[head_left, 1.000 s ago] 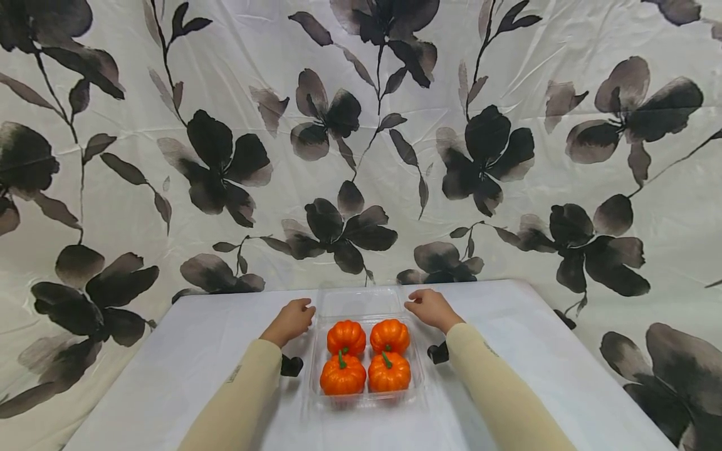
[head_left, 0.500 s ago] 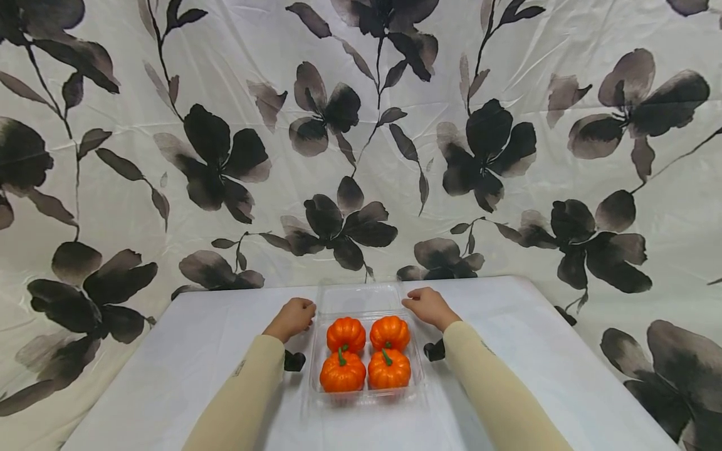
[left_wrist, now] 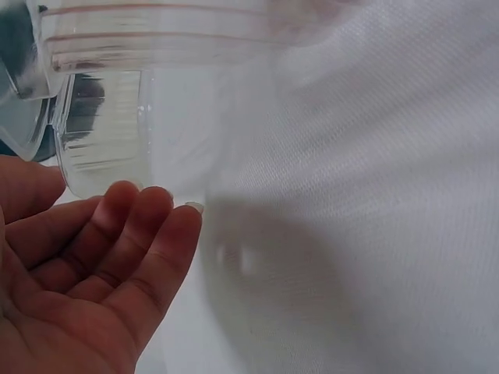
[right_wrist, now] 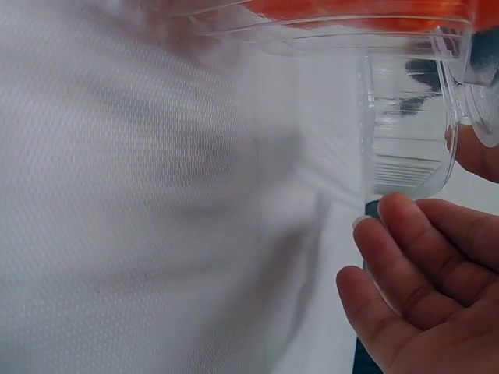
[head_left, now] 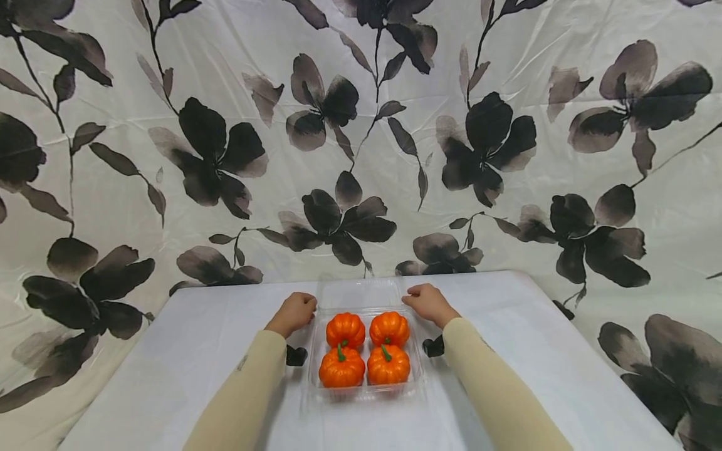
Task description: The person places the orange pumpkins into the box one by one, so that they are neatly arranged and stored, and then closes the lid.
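An open clear plastic clamshell box (head_left: 365,392) holds several small orange pumpkins (head_left: 341,367) with green stems, set in two rows. Its see-through lid (head_left: 358,294) lies folded back on the far side. At the lid's left edge my left hand (head_left: 293,313) pinches the rim between thumb and fingers; the left wrist view shows the lid (left_wrist: 109,132) at the fingertips, other fingers loosely bent. My right hand (head_left: 429,303) pinches the opposite edge in the same way. In the right wrist view the lid's corner (right_wrist: 409,148) sits between thumb and forefinger.
The box stands on a white-covered table (head_left: 214,326). Behind the table's far edge hangs a pale curtain (head_left: 406,238) with dark flowers. Black wrist cameras (head_left: 296,356) sit beneath both wrists, close to the box sides.
Both hands have moved in slightly to the lid's edges, and their fingers have closed on it. The head view has tipped down a little. Pumpkins and box keep their places.
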`<move>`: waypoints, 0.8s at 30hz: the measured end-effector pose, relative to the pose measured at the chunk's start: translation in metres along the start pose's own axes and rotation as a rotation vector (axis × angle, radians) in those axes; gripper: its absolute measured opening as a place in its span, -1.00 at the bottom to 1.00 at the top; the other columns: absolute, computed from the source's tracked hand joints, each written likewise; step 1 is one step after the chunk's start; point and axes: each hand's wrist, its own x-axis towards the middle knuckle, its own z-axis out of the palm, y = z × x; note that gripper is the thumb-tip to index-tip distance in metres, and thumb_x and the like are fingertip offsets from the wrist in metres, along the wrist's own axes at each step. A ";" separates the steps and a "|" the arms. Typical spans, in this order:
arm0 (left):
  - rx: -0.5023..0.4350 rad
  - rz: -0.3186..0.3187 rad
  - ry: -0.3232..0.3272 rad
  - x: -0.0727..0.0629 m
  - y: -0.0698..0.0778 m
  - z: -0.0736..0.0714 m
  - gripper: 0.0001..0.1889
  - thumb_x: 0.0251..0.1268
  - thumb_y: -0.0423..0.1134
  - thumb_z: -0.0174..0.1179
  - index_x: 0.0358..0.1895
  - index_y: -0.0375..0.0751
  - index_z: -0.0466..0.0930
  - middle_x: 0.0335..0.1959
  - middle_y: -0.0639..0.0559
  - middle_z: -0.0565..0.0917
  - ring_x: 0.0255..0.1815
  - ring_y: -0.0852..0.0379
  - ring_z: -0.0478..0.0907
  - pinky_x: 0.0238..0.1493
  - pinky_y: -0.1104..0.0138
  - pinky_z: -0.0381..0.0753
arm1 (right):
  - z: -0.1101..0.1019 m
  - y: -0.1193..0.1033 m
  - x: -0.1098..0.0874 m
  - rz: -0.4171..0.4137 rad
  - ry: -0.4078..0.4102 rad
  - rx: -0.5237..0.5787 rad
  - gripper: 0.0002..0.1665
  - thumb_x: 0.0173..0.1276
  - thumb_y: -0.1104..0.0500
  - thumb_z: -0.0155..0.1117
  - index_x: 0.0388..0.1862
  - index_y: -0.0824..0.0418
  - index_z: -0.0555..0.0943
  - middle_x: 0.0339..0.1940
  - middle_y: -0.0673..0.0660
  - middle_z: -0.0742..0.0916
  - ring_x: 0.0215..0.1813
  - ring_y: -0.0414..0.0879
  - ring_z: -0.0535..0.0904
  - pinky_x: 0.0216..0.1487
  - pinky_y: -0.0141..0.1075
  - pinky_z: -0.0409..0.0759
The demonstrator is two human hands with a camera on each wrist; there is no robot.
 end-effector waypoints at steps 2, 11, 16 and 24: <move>0.002 -0.001 0.004 0.002 0.001 -0.001 -0.66 0.44 -0.21 -0.13 -0.17 -0.36 0.62 -0.47 -0.04 0.56 -0.42 0.11 0.48 -0.41 0.40 0.45 | -0.002 -0.001 0.001 0.002 0.002 0.006 -0.43 0.38 0.01 0.16 0.26 0.31 0.52 0.15 0.27 0.67 0.18 0.11 0.57 0.24 -0.01 0.53; -0.035 -0.016 0.006 -0.001 0.002 -0.002 -0.60 0.47 -0.19 -0.05 0.19 -0.37 0.52 -0.19 -0.15 0.65 -0.29 0.09 0.54 -0.22 0.33 0.57 | 0.000 0.000 0.001 -0.002 0.029 0.068 -0.43 0.36 0.05 0.21 0.28 0.31 0.50 0.13 0.25 0.68 0.17 0.10 0.57 0.23 -0.02 0.54; -0.080 -0.006 0.019 -0.001 0.000 -0.002 -0.55 0.45 -0.21 -0.01 0.29 -0.39 0.42 -0.15 -0.19 0.66 -0.29 0.08 0.55 -0.20 0.32 0.60 | 0.000 -0.003 0.000 -0.001 0.054 0.116 -0.42 0.34 0.10 0.23 0.29 0.31 0.49 0.06 0.23 0.71 0.02 0.04 0.58 0.10 -0.09 0.61; -0.116 0.034 0.041 0.000 0.002 -0.004 -0.53 0.41 -0.27 0.01 0.30 -0.44 0.38 -0.03 -0.27 0.65 -0.25 0.07 0.59 -0.10 0.24 0.68 | -0.004 -0.005 -0.001 -0.004 0.052 0.169 -0.33 0.30 0.14 0.26 0.38 0.29 0.39 -0.10 0.14 0.71 -0.15 -0.05 0.52 -0.23 -0.36 0.52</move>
